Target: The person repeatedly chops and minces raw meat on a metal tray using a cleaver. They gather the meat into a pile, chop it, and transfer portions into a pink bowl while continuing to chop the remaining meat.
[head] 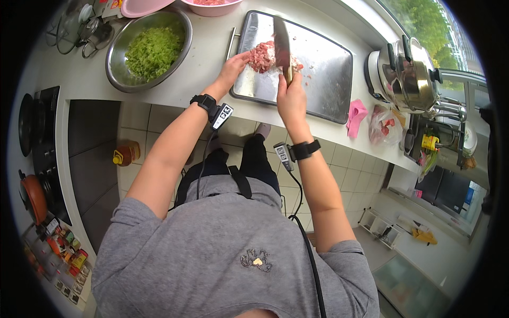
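Chopped raw meat [261, 58] lies heaped on the left part of a metal cutting board [324, 75] with a dark rim. My right hand [292, 97] grips the wooden handle of a kitchen knife [282, 43], whose broad blade points away from me across the meat. Some pieces show on the blade's right side, and part of the heap is hidden beneath it. At the heap's left edge rests my left hand [234, 68], fingers stretched towards the meat near the board's metal side handle [231, 43].
Left of the board stands a steel bowl [187, 47] of chopped green vegetable [153, 53]. A pink basin [214, 10] with meat is behind. To the right are a pink cloth [356, 118], a plastic bag [385, 126] and a steel steamer pot [411, 75].
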Tool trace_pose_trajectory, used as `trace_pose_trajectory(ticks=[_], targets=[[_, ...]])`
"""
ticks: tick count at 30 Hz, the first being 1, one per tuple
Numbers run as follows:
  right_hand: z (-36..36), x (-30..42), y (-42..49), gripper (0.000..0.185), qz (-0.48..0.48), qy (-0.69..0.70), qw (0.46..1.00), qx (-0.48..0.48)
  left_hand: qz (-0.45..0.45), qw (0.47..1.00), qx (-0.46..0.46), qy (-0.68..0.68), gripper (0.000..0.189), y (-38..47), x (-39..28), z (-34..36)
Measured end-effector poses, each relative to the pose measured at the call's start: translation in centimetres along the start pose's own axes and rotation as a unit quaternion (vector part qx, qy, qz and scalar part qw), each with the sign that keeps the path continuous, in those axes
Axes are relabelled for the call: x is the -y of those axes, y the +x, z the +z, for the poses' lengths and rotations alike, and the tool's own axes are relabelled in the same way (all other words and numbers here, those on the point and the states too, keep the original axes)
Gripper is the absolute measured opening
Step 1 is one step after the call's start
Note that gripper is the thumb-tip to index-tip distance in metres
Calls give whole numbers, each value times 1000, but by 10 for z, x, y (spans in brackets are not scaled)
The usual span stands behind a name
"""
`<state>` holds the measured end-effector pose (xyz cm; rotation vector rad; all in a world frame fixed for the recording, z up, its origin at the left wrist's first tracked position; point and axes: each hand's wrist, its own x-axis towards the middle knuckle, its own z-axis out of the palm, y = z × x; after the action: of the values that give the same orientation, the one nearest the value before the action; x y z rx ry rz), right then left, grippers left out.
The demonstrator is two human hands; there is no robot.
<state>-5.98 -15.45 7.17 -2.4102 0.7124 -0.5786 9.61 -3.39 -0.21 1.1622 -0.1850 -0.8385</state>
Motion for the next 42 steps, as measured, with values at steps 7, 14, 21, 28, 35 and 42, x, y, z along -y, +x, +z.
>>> trace_pose_trajectory(ticks=[7,14,21,28,35,42], targets=[[0,-6,3,33,35,-67,996,38,1,1000,-7,2,51,7,1,3],[-3,-14,12,32,35,-64,996,42,6,999,-6,37,53,5,-2,2],[-3,-20,10,32,29,-86,994,57,5,995,-9,98,55,13,-8,-3],[-16,-24,15,36,69,-120,987,85,-10,995,-4,101,55,13,-6,-6],[-22,-28,21,37,92,-112,984,105,10,993,-2,119,55,13,1,-8],[-27,-40,15,35,90,-118,982,114,31,992,12,120,55,13,10,-14]])
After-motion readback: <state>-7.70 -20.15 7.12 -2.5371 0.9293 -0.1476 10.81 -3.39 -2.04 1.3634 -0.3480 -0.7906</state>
